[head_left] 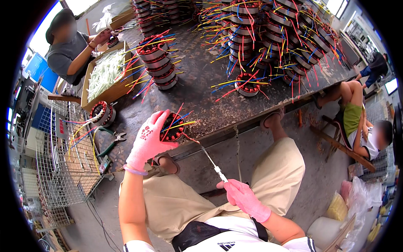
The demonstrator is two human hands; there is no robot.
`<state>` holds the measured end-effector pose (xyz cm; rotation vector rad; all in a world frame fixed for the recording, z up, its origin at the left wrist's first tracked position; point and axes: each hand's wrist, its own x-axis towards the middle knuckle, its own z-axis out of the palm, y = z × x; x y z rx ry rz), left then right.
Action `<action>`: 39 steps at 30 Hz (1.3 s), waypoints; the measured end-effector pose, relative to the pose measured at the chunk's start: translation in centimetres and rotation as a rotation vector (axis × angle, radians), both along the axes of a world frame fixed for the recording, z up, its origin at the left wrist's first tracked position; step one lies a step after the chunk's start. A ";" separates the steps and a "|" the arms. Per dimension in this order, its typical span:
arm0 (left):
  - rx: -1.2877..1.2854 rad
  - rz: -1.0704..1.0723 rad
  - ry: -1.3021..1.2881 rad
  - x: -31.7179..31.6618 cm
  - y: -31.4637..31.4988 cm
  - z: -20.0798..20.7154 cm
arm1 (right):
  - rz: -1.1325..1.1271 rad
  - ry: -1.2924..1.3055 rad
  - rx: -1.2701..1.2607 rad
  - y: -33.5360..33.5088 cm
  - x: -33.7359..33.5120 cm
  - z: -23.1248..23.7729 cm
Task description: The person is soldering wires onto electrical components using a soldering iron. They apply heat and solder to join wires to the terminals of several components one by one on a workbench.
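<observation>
Head view: the gloved left hand [147, 140] is bracing a wire-wound stator [173, 131] between spread thumb and fingers at the worktable's [201, 86] edge, while the gloved right hand [244, 196] is pinching a slim white-handled tool [218, 171], ideally keeping it aligned with the reddish lead [191, 139]

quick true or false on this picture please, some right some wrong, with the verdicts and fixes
1. The left grip holds a wound ring. True.
2. The right grip is bare. False: the right grip wears a pink glove.
3. Green-handled pliers lie on the table. True.
4. The upper-left box holds red tubes. False: they are whitish tubes.
5. The left wrist wears a black band. False: it wears a purple band.
6. The right grip holds a slim rod. True.
</observation>
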<state>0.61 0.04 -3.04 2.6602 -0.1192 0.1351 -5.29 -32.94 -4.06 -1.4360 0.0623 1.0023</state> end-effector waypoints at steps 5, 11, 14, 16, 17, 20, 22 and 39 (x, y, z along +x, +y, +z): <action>0.000 0.014 0.003 -0.1 0.0 -0.1 | 0.000 0.007 -0.017 0.4 0.1 0.3; 0.005 -0.006 -0.016 -0.1 0.2 -0.3 | -0.026 0.024 0.021 0.2 -0.3 -0.9; 0.024 -0.019 -0.024 0.1 0.4 -0.3 | -0.036 0.010 0.035 0.2 -0.4 -1.1; 0.010 -0.010 -0.006 0.0 0.1 -0.4 | -0.031 0.022 0.051 0.2 -0.1 -0.7; 0.020 -0.001 -0.006 -0.2 0.4 -0.2 | -0.030 0.028 0.060 0.3 -0.2 -0.5; -0.028 -0.003 -0.012 -0.1 0.2 -0.3 | -0.033 0.051 0.027 0.2 -0.2 -0.8; -0.006 -0.027 -0.036 -0.2 0.3 -0.5 | -0.048 0.093 0.014 0.3 -0.2 -0.1; 0.012 -0.011 -0.048 0.1 -0.1 -0.2 | -0.018 0.053 0.031 0.2 0.2 0.2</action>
